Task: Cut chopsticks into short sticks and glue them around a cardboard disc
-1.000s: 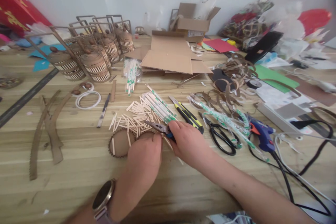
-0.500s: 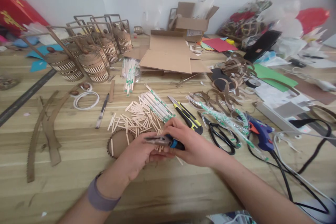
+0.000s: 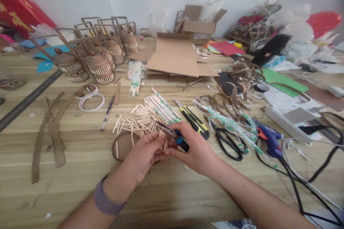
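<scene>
As the head camera looks down on the crowded tabletop [image 3: 80,186], the right hand [image 3: 197,148] is closed around the blue-and-black handles of a pair of pliers [image 3: 173,135], whose nose points up and left over the work. The left hand [image 3: 143,155] pinches a few short sticks [image 3: 164,145] between thumb and fingers, meeting the right hand's fingertips just below the pliers.

Judging by how things lie, the work is well under way but far from over. A loose pile of cut sticks [image 3: 139,121] lies just beyond the hands, partly over a toothed cardboard disc [image 3: 122,146] that carries only a stick or two. The wrapped chopsticks [image 3: 162,106] beside the pile are uncut. At the back left stand several finished baskets [image 3: 99,65] with handles. A utility knife [image 3: 193,118], scissors [image 3: 228,144] and a blue glue gun [image 3: 267,136] lie to the right, untouched.

As for writing, the red box [image 3: 16,7] at the top left bears gold characters cut off by the frame. The chopstick wrappers carry green print, and the cardboard box [image 3: 199,25] has a label. None of it can be read.
</scene>
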Tool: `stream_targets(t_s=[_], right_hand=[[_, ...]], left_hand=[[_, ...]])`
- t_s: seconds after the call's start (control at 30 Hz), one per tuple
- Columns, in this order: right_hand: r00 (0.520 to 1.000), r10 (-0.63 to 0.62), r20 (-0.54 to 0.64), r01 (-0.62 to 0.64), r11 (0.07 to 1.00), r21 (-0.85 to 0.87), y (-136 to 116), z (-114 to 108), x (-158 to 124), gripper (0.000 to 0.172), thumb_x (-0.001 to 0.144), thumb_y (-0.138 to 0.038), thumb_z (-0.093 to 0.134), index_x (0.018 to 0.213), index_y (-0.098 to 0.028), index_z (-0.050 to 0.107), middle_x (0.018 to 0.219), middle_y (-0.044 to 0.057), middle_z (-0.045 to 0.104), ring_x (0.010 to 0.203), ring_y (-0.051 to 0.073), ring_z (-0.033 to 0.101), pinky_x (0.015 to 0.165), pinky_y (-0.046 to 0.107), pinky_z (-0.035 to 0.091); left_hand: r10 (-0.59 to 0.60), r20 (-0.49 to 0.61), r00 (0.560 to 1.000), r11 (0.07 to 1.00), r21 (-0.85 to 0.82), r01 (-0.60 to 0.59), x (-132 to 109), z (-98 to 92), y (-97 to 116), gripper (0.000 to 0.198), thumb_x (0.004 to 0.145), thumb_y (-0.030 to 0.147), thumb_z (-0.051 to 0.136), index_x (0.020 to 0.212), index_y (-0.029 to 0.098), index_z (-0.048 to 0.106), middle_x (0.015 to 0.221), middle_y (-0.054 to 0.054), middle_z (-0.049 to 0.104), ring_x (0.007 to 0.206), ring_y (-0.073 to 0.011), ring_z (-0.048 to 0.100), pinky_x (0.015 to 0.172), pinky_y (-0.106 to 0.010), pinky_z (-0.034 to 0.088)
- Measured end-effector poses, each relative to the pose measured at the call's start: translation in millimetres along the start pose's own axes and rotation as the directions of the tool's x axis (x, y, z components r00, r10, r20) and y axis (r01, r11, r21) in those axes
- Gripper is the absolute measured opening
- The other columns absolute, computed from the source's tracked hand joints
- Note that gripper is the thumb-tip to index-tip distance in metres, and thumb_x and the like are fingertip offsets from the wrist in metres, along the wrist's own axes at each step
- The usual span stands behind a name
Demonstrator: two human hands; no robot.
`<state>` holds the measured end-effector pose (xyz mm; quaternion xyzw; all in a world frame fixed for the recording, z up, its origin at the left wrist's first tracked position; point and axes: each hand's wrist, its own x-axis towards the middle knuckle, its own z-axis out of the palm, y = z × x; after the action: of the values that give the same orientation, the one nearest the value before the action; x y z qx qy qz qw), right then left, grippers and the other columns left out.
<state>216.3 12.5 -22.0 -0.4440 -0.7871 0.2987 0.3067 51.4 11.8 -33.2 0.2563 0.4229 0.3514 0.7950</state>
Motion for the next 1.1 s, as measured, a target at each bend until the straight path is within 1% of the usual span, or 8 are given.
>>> stream_targets(t_s=[0.13,0.23,0.37,0.63,0.8,0.93,1.03,1.1], right_hand=[[1.0,0.004,0.0,-0.004,1.0,-0.022,-1.1,1.8,0.8,0.039,0.074,-0.017,0.074,0.105,-0.021,0.052,0.101,0.005,0.064,0.094,0.021,0.06,0.079,0.03,0.046],[0.991,0.134,-0.001,-0.134,0.99,-0.038,0.4,-3.3,3.6,0.032,0.076,-0.023,0.072,0.102,-0.021,0.053,0.094,0.004,0.065,0.086,0.019,0.062,0.073,0.029,0.046],[0.928,0.372,0.009,-0.361,0.907,-0.216,1.3,-6.7,4.0,0.027,0.08,-0.025,0.067,0.101,-0.02,0.052,0.089,0.004,0.068,0.08,0.021,0.063,0.068,0.029,0.044],[0.905,0.386,0.18,-0.228,0.796,-0.561,-6.3,8.2,0.2,0.034,0.085,-0.016,0.054,0.118,-0.016,0.051,0.098,0.011,0.071,0.089,0.026,0.066,0.069,0.031,0.042],[0.897,0.405,0.177,-0.219,0.755,-0.618,-4.3,7.1,0.8,0.026,0.083,-0.012,0.049,0.108,-0.012,0.056,0.093,0.017,0.071,0.084,0.029,0.066,0.067,0.033,0.043],[0.927,0.36,0.101,-0.258,0.812,-0.523,0.6,-3.2,1.3,0.021,0.08,-0.013,0.049,0.1,-0.014,0.056,0.092,0.014,0.069,0.082,0.026,0.064,0.067,0.032,0.042],[0.936,0.353,0.017,-0.335,0.901,-0.276,0.6,-15.3,3.7,0.011,0.08,-0.018,0.048,0.089,-0.018,0.055,0.077,0.004,0.063,0.069,0.019,0.057,0.06,0.028,0.038],[0.94,0.34,-0.015,-0.34,0.938,-0.071,-1.6,-22.3,5.5,0.006,0.082,-0.022,0.047,0.083,-0.02,0.053,0.07,-0.001,0.056,0.063,0.016,0.05,0.058,0.026,0.036]], left_hand=[[0.036,-0.032,0.999,0.999,0.013,-0.036,-0.8,1.4,0.1,0.035,0.057,0.045,0.084,0.074,0.019,0.069,0.066,0.002,0.069,0.06,-0.0101,0.064,0.062,-0.019,0.052],[0.12,-0.125,0.985,0.99,0.089,-0.109,-2.2,-0.9,4.6,0.037,0.061,0.048,0.081,0.078,0.017,0.068,0.069,-0.001,0.072,0.063,-0.0133,0.066,0.061,-0.021,0.052],[0.353,-0.287,0.89,0.93,0.214,-0.299,-3.8,-8.2,15.3,0.038,0.067,0.051,0.075,0.077,0.016,0.066,0.075,-0.005,0.073,0.069,-0.0166,0.068,0.065,-0.025,0.053],[0.606,-0.34,0.719,0.76,0.514,-0.397,-3.1,-20.9,21.6,0.028,0.083,0.045,0.06,0.085,0.018,0.068,0.083,-0.005,0.074,0.077,-0.0196,0.067,0.071,-0.028,0.051],[0.654,-0.286,0.7,0.603,0.756,-0.255,-6.6,-23.3,25.6,0.023,0.088,0.038,0.054,0.085,0.022,0.07,0.089,-0.003,0.075,0.083,-0.0211,0.066,0.076,-0.027,0.046],[0.662,-0.257,0.704,0.552,0.803,-0.225,-8.4,-19.4,27.3,0.021,0.087,0.035,0.056,0.095,0.022,0.07,0.105,-0.005,0.074,0.101,-0.0251,0.064,0.088,-0.029,0.043],[0.732,-0.198,0.652,0.5,0.807,-0.316,-7.9,-16.0,24.4,0.026,0.087,0.034,0.057,0.107,0.022,0.068,0.124,-0.005,0.065,0.123,-0.0246,0.052,0.105,-0.03,0.033],[0.722,-0.163,0.672,0.505,0.789,-0.351,-8.1,-13.3,21.1,0.033,0.09,0.038,0.053,0.115,0.021,0.066,0.126,-0.006,0.065,0.125,-0.0232,0.05,0.108,-0.03,0.029]])
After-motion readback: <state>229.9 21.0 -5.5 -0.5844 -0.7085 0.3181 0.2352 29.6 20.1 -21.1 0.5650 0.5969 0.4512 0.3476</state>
